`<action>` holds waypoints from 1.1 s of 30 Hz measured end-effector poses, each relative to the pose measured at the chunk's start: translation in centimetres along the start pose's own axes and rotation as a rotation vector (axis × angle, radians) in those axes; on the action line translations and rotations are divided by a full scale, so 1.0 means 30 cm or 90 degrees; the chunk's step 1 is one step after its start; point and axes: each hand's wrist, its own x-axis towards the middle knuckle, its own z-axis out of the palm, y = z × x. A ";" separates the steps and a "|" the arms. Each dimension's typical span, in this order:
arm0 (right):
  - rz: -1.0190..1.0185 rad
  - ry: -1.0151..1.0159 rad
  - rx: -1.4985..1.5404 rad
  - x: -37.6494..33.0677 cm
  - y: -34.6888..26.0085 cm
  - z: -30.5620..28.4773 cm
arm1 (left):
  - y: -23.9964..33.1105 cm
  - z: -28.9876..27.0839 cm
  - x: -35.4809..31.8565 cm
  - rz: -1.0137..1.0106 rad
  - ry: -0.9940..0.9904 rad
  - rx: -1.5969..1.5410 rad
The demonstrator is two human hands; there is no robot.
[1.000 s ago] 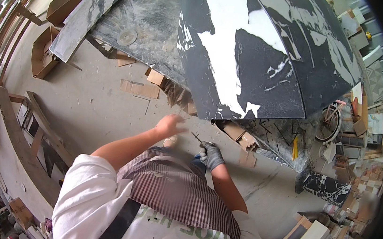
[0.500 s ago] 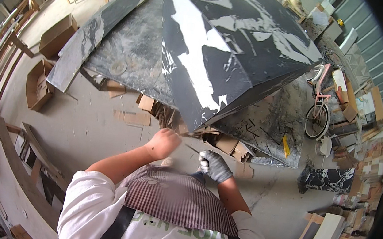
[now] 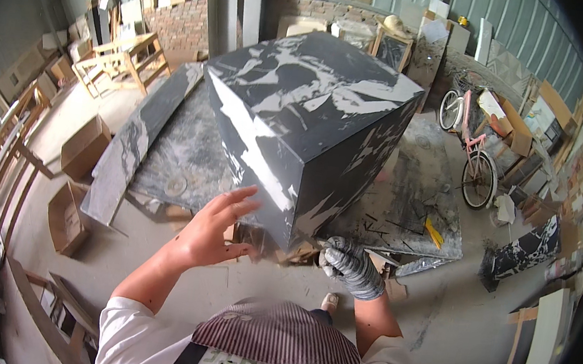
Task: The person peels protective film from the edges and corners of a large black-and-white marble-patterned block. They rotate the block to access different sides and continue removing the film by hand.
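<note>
A large box-shaped block (image 3: 261,132) with black-and-white marble patterning stands on a dusty slab table (image 3: 416,160), one corner facing me. My left hand (image 3: 210,234) is bare and open, its fingers spread in front of the block's lower left face; I cannot tell whether they touch it. My right hand (image 3: 353,268), in a grey glove, is closed by the bottom of the block's near corner. It keeps the same grip in which a thin dark rod showed a moment ago; the rod is now almost wholly hidden.
A yellow-handled tool (image 3: 434,232) and dark scraps lie on the table's right side. A marbled slab (image 3: 134,139) rests along its left edge. Cardboard boxes (image 3: 68,218) stand on the floor at left. A pink bicycle (image 3: 474,142) and a marbled piece (image 3: 525,248) are at right.
My view has tilted up, showing more of the block and the back wall. My left hand has opened from a closed shape and moved away from my right hand, which has shifted right.
</note>
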 end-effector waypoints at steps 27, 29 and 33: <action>-0.014 0.152 -0.596 0.522 -0.454 -0.183 | 0.002 -0.219 0.663 0.073 0.071 0.188; 0.023 0.121 -0.582 0.548 -0.431 -0.191 | -0.148 -0.269 0.737 0.009 0.003 0.337; 0.061 0.086 -0.603 0.548 -0.409 -0.200 | -0.266 -0.260 0.761 -0.136 -0.041 0.394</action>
